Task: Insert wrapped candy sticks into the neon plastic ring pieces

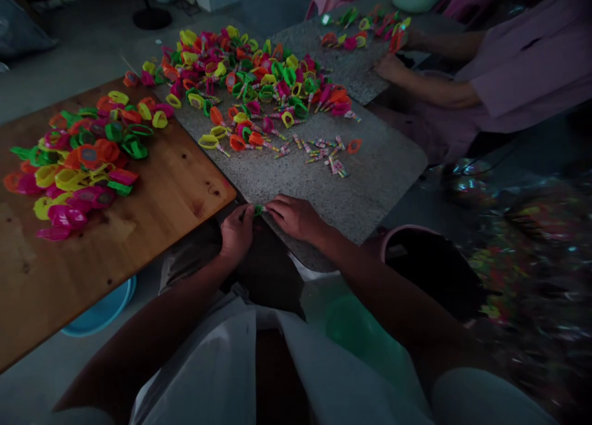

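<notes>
My left hand [237,232] and my right hand [296,218] meet at the near edge of a grey speckled board [370,172]. Both pinch one small green plastic piece [258,210] between their fingertips. A big heap of bright plastic ring-shaped toys [245,73] in pink, green, yellow and orange lies on the board's far part. Several small thin sticks [324,152] are scattered in front of that heap. On the wooden board [152,221] to my left lies another pile of the same coloured pieces [81,160].
Another person in a lilac top sits at the far right, their hands [393,58] at a second grey board with several coloured pieces [365,27]. A blue basin [99,314] shows under the wooden board. A dark pink-rimmed bucket [430,264] stands at my right.
</notes>
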{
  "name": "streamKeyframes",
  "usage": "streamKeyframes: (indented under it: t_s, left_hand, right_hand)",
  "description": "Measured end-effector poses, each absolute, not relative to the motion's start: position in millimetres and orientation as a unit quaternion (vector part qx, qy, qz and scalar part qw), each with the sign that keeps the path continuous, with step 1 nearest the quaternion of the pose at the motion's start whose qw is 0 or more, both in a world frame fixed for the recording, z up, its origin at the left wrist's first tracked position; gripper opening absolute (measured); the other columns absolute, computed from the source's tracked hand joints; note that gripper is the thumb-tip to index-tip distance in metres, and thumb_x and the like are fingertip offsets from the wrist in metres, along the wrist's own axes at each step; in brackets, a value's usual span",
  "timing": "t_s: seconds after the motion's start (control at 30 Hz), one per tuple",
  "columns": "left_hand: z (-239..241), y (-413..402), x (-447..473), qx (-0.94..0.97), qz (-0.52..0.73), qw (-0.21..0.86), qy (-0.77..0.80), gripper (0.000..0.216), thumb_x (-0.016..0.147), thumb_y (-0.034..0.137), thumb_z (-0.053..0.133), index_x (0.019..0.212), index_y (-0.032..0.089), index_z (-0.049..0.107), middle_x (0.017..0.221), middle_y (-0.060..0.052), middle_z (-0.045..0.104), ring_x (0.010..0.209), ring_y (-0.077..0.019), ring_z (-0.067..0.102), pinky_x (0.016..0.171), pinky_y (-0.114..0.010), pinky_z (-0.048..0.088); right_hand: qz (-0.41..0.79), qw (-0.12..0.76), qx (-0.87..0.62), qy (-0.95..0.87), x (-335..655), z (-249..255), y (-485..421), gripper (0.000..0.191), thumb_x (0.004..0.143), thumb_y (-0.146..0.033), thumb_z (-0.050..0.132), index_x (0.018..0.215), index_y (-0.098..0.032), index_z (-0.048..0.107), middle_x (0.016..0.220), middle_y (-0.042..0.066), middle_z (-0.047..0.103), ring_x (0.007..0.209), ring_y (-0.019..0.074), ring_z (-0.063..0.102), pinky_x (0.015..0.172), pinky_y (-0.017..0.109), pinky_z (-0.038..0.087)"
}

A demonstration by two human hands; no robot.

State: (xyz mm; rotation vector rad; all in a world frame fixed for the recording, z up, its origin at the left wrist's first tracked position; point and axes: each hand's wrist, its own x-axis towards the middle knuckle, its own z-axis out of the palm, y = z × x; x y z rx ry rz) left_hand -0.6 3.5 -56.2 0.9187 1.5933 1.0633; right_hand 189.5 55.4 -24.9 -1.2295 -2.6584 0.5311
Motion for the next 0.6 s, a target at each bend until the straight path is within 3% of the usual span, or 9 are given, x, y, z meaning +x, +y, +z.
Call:
streamKeyframes:
  t_s: [0.27, 0.47, 0.6]
  left_hand:
    - [-53.7, 4.0, -0.5, 0.399, 0.413, 0.475, 0.667, 0.035, 0.104, 0.047, 0.062, 0.111, 0.017, 0.08, 0.093, -0.004, 0.079, 0.059, -0.0127, 0.071, 0.053, -0.02, 0.052]
    - [-53.6, 5.4, -0.7, 0.4, 0.421, 0.473, 0.662, 0.034, 0.104, 0.047, 0.061, 0.107, 0.017, 0.079, 0.087, -0.004, 0.078, 0.057, -0.0142, 0.072, 0.051, -0.022, 0.054]
    - [-51.4, 6.6, -1.7, 0.401, 0.416, 0.474, 0.665, 0.036, 0.104, 0.048, 0.061, 0.106, 0.017, 0.078, 0.078, -0.002, 0.073, 0.057, -0.0147, 0.071, 0.05, -0.022, 0.053]
  right_hand:
    - [0.121, -0.024, -0.435, -0.892, 173.4, -2.8, 45.4, 0.022, 0.11, -0.018, 0.049, 0.113, -0.017, 0.071, 0.111, 0.009, 0.07, 0.091, 0.0183, 0.063, 0.07, 0.031, 0.035]
    - [0.113, -0.083, -0.427, -0.894, 163.3, 3.6, 49.3, 0.026, 0.107, -0.014, 0.047, 0.114, -0.013, 0.072, 0.116, 0.012, 0.071, 0.082, 0.0186, 0.062, 0.069, 0.033, 0.035]
    - [0.119, -0.076, -0.435, -0.889, 161.4, 3.1, 53.2, 0.026, 0.106, -0.015, 0.048, 0.112, -0.013, 0.073, 0.116, 0.012, 0.071, 0.083, 0.0187, 0.064, 0.069, 0.032, 0.037]
